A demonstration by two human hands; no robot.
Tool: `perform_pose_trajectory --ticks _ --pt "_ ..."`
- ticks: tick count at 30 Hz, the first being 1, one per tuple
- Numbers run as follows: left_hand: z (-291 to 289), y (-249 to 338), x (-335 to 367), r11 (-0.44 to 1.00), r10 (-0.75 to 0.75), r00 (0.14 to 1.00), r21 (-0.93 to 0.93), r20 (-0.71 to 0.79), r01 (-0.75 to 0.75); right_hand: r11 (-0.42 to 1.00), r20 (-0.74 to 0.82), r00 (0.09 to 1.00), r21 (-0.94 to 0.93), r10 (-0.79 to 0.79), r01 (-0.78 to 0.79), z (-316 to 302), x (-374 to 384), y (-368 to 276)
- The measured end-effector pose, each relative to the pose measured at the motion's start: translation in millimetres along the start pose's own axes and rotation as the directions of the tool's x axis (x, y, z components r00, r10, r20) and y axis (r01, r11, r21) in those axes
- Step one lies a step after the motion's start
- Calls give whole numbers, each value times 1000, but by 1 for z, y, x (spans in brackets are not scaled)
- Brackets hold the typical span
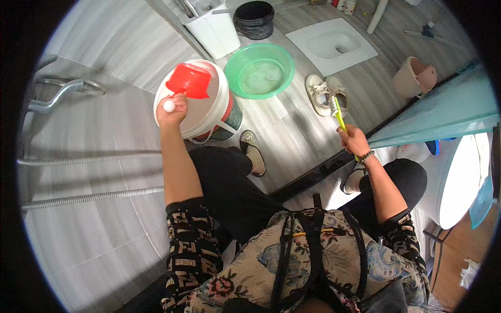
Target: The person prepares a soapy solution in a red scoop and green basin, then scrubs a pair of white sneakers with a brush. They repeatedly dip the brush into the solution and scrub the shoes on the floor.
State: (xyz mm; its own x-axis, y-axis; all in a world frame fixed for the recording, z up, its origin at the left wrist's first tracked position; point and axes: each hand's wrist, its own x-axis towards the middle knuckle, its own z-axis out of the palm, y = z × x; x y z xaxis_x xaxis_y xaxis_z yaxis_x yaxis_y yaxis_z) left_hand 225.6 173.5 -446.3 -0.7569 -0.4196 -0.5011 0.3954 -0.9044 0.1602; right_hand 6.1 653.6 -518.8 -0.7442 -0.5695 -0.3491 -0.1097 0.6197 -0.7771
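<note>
The left hand (172, 109) has its fingers wrapped round the white-knobbed handle of a red plastic scoop (189, 80), held over the white plastic bucket (201, 112) on the grey tiled floor (292, 125). The right hand (355, 141) is clenched on a yellow-green brush (338, 116) above a pair of white shoes (326, 94).

Keeping the scoop level and low over the bucket should stop spills. The bucket's side carries a curved red and dark green label band; a green plastic basin (259, 70) sits just beyond it.
</note>
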Motion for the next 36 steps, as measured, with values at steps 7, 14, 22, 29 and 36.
perform_pose_trajectory --ticks 7,14,22,29,36 --pt "24 -26 -14 981 189 973 22 136 -193 986 15 1000 -169 -1 3 3 1 6" --pt "45 -69 -13 328 658 753 903 -9 -277 826 21 999 -561 -44 49 20 2 27" --pt "64 -89 -12 -90 723 647 962 241 -259 705 76 996 -704 -51 90 49 28 49" --pt "89 -134 4 -13 618 718 917 320 -398 647 -34 994 -762 -107 43 58 98 72" --pt "117 -171 27 -14 510 798 930 322 -367 582 -86 994 -812 -65 -32 65 167 91"
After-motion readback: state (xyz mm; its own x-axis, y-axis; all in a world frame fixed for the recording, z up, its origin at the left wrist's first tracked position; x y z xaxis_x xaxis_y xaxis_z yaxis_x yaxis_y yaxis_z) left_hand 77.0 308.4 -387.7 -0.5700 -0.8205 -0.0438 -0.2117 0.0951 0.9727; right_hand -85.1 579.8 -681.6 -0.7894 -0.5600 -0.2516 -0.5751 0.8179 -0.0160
